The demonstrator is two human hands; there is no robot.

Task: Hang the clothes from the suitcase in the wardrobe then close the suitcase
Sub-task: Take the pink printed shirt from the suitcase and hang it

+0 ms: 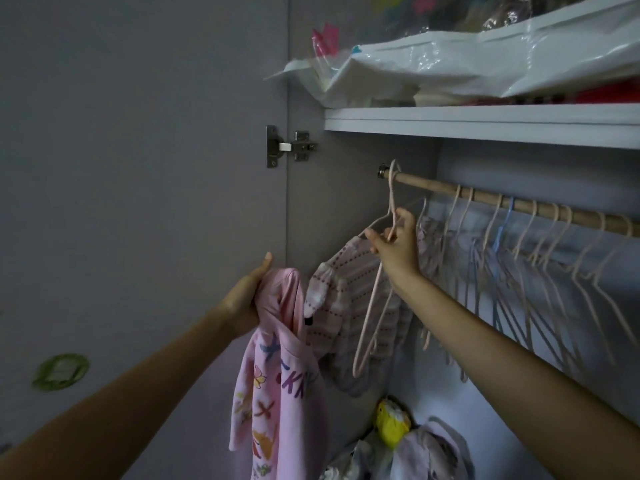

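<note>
My left hand (pixel 247 296) grips a pink printed garment (pixel 277 393) that hangs down in front of the open wardrobe. My right hand (pixel 394 245) reaches up and pinches the neck of a pale pink hanger (pixel 372 317) just under the wooden rail (pixel 540 209). The hanger's hook (pixel 392 174) is over the rail at its left end. A pink striped garment (pixel 349 306) hangs behind that hanger. The suitcase is not in view.
Several empty pink and blue hangers (pixel 540 268) crowd the rail to the right. A white shelf (pixel 485 123) above holds plastic bags (pixel 450 67). The open wardrobe door (pixel 138 168) stands at left. Soft toys and bundled cloth (pixel 398 431) lie at the bottom.
</note>
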